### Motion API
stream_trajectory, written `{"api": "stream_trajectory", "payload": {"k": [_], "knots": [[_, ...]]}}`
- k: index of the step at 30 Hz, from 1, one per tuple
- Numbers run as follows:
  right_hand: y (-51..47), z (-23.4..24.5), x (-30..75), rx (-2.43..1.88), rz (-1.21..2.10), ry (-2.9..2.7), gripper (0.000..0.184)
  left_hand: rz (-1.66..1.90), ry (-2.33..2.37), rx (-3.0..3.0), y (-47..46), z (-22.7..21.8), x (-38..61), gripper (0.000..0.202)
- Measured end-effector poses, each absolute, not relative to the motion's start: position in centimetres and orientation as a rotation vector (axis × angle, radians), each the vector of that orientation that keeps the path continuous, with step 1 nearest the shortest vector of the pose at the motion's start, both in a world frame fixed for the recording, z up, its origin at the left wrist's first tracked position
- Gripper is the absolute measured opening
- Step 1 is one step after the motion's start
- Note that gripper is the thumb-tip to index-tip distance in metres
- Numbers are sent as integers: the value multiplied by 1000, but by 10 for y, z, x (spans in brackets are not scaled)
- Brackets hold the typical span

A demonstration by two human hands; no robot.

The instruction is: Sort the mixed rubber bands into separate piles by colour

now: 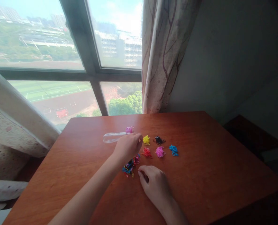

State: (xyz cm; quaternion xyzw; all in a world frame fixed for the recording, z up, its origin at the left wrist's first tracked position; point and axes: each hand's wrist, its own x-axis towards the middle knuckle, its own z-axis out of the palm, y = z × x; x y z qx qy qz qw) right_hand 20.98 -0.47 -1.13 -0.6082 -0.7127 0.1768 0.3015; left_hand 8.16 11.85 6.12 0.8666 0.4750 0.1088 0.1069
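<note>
Small coloured rubber bands lie in piles on the wooden table. My left hand [128, 146] reaches over the mixed pile [128, 167], its curled fingertips beside the yellow rubber bands [146, 140]; whatever it holds is hidden. My right hand [154, 180] rests just right of the mixed pile, thumb and forefinger pinched together; I cannot make out anything between them. Red rubber bands [147, 152], pink rubber bands [160, 152], black rubber bands [159, 140] and blue rubber bands [174, 150] form separate heaps. My left hand partly covers the mixed pile.
Behind my left hand lies a clear plastic container [110, 137] with a pink piece [129, 129] at its right end. The table [199, 175] reaches back to a window [94, 73], with a curtain [162, 56] on the right and another curtain [9, 125] on the left.
</note>
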Motion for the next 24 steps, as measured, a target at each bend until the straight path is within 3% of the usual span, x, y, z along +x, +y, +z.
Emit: {"api": "stream_trajectory", "payload": {"k": [7, 12, 24], "knots": [[-5, -13, 210, -1590, 500, -1883, 20, 118, 1357, 2601, 146, 51, 105, 19], [-6, -13, 210, -1581, 500, -1872, 20, 39, 1359, 2605, 154, 45, 105, 29], [-5, -12, 210, -1582, 500, -1866, 18, 249, 1407, 2579, 139, 59, 85, 20]]}}
